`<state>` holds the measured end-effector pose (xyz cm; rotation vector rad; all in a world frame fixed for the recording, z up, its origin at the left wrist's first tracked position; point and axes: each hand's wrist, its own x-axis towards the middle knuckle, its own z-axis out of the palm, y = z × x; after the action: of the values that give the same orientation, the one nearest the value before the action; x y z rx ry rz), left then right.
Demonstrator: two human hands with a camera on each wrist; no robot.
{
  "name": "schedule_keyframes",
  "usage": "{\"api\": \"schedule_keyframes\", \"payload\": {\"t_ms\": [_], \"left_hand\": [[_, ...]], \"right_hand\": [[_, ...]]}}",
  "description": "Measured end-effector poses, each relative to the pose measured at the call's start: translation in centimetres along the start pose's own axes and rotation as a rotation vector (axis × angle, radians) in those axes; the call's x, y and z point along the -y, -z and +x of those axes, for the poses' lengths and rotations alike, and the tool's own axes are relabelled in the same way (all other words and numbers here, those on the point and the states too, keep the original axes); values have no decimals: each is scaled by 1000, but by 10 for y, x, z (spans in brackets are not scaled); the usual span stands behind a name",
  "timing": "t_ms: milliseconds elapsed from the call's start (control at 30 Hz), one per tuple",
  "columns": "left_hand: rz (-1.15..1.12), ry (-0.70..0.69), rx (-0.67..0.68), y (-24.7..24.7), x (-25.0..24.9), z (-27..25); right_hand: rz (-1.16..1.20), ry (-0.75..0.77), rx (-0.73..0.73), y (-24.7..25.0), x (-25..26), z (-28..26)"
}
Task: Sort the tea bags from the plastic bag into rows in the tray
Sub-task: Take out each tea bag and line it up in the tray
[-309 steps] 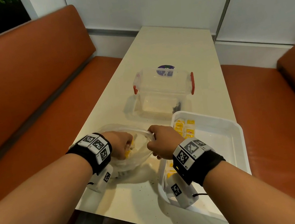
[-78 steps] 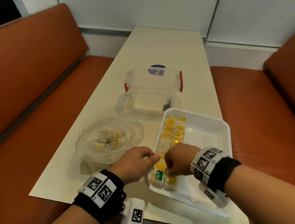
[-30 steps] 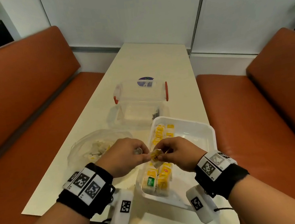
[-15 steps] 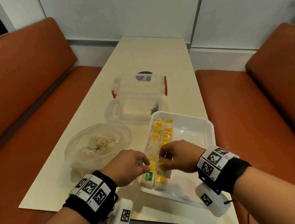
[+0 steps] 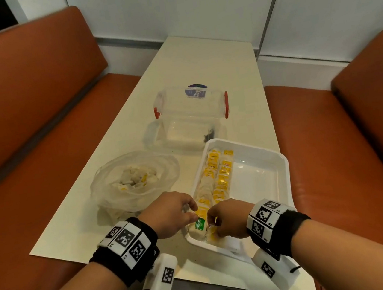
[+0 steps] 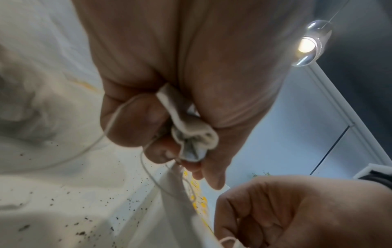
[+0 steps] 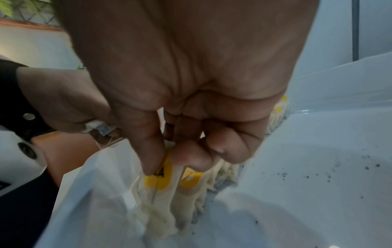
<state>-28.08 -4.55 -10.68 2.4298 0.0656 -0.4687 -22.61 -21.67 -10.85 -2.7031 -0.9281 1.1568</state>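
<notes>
A white tray (image 5: 266, 179) holds two rows of tea bags (image 5: 216, 178) with yellow tags along its left side; a green-tagged bag (image 5: 199, 224) lies at the near end. My right hand (image 5: 216, 223) pinches a yellow-tagged tea bag (image 7: 159, 174) down at the near end of the rows. My left hand (image 5: 189, 213) hovers at the tray's left rim and grips a crumpled tea bag (image 6: 191, 132), its string (image 6: 110, 124) trailing. The clear plastic bag (image 5: 134, 178) with several loose tea bags sits left of the tray.
A clear storage box (image 5: 191, 116) with red latches stands behind the tray on the cream table (image 5: 200, 66). Orange benches (image 5: 40, 139) run along both sides. Tea dust speckles the table and the tray floor (image 7: 318, 176).
Both hands have come down from above the tray to its near end. The right hand has lowered its yellow-tagged tea bag into the row; the left still holds its own.
</notes>
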Motion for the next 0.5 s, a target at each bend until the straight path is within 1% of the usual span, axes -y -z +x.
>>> {"api": "schedule_keyframes", "payload": {"t_ms": [200, 500], "left_hand": [[5, 7, -6, 0, -1, 1], [-35, 6, -24, -2, 1, 3]], "right_hand": [[58, -22, 10, 1, -4, 6], [-26, -27, -59, 8, -2, 17]]}}
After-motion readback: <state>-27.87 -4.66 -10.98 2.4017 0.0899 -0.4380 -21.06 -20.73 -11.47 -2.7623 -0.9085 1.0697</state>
